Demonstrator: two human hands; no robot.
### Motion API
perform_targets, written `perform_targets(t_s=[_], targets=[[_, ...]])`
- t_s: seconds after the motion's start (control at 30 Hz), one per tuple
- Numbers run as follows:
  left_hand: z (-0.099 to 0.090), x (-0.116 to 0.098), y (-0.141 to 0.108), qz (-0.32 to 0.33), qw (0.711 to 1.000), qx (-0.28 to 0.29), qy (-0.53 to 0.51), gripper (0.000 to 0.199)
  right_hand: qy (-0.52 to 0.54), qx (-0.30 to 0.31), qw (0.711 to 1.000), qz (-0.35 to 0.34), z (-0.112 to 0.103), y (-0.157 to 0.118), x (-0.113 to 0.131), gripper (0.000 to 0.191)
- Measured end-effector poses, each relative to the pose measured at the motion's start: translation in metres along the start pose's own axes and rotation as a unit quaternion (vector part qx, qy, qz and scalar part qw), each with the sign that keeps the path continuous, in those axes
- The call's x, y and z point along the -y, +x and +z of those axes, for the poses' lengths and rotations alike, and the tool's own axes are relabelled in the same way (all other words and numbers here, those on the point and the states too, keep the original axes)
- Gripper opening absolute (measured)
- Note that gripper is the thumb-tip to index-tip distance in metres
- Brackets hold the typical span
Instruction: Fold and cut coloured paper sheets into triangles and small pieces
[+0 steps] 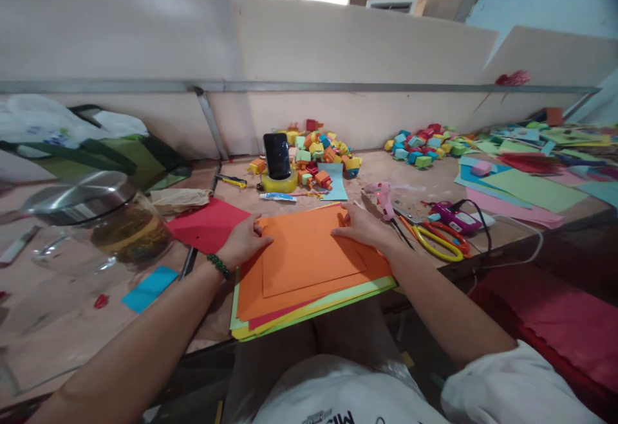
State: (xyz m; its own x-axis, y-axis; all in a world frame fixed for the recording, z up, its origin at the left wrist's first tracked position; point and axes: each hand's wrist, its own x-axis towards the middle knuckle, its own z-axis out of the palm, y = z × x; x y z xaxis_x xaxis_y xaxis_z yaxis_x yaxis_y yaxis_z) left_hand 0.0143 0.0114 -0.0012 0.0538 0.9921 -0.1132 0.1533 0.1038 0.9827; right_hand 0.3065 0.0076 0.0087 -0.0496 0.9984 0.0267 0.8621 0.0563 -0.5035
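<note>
A smaller orange sheet [309, 250] lies on a stack of coloured paper [316, 311], whose orange, red, yellow and green edges show at the table's front. My left hand [245, 239] holds the small sheet's left edge between thumb and fingers, a green bead bracelet at the wrist. At the opposite edge, my right hand [363, 224] grips the same sheet, thumb on top. Left of the stack lies a red sheet [212, 223], and a light blue sheet [337, 181] is behind it.
A glass teapot [130, 231] stands left. Behind are a phone [277, 156] on a tape roll [280, 183] and piles of paper cubes [316, 150]. Right are a pink glue gun [383, 200], scissors [437, 244], a purple device [456, 217] and paper sheets [535, 189].
</note>
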Motion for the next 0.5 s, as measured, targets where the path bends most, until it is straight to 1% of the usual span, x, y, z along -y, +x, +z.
perform_targets(t_s=[0.07,0.13,0.2,0.27,0.3,0.33,0.37,0.43,0.5], targets=[[0.000,-0.006,-0.007,0.011,1.000,0.004,0.002,0.039,0.074,-0.030,0.997,0.015,0.006,0.004,0.000,0.078],[-0.001,-0.017,-0.015,0.020,1.000,0.018,-0.011,0.030,0.196,-0.053,0.979,0.023,0.009,0.006,0.000,0.073],[-0.003,-0.032,-0.024,0.030,0.998,0.030,-0.044,0.030,0.344,-0.035,0.938,0.004,0.008,0.007,0.004,0.060],[-0.006,-0.050,-0.033,0.033,0.993,0.030,-0.111,0.033,0.468,0.002,0.883,-0.036,0.000,0.005,0.013,0.046],[-0.008,-0.059,-0.037,0.037,0.989,0.027,-0.139,0.034,0.512,0.011,0.857,-0.055,-0.006,0.002,0.019,0.042],[-0.009,-0.068,-0.042,0.040,0.986,0.021,-0.161,0.033,0.541,0.007,0.838,-0.069,-0.013,-0.001,0.026,0.040],[-0.011,-0.077,-0.046,0.046,0.983,0.014,-0.175,0.031,0.559,-0.004,0.825,-0.082,-0.021,-0.005,0.033,0.038],[-0.013,-0.092,-0.054,0.061,0.980,-0.008,-0.191,0.028,0.574,-0.036,0.813,-0.096,-0.035,-0.015,0.046,0.035],[-0.014,-0.104,-0.061,0.076,0.977,-0.027,-0.197,0.027,0.580,-0.057,0.807,-0.096,-0.047,-0.025,0.057,0.031]])
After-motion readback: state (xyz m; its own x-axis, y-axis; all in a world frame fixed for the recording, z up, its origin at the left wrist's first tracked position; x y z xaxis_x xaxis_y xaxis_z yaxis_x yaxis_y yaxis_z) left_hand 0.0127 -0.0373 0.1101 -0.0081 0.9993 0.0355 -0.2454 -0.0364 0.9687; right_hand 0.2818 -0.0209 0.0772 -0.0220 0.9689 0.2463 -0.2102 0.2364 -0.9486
